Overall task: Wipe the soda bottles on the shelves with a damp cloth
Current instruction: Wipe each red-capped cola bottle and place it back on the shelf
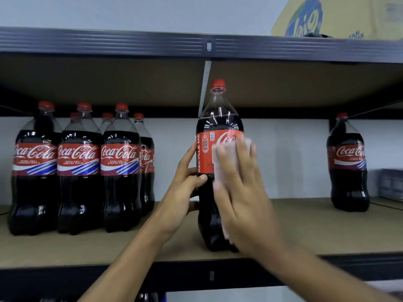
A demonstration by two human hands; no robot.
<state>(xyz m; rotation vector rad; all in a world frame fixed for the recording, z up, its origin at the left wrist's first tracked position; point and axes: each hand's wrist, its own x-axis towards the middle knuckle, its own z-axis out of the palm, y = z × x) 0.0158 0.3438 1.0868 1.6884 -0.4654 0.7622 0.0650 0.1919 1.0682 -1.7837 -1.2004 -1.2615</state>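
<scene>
— fingers (pixel 242 153) of the right hand (pixel 242 199)?
— spread flat, pressing a pale pink cloth (pixel 224 162) against the front of a tall dark cola bottle with a red cap and red label (pixel 219 125).
— and the left hand (pixel 183 188)?
— clamped round that bottle's left side, thumb on the label's lower edge.
— where does it stand?
— upright near the front edge of the brown board shelf (pixel 305 232), between a cluster of matching bottles (pixel 80 166) towards the left end and a single bottle (pixel 349 166) towards the right.
</scene>
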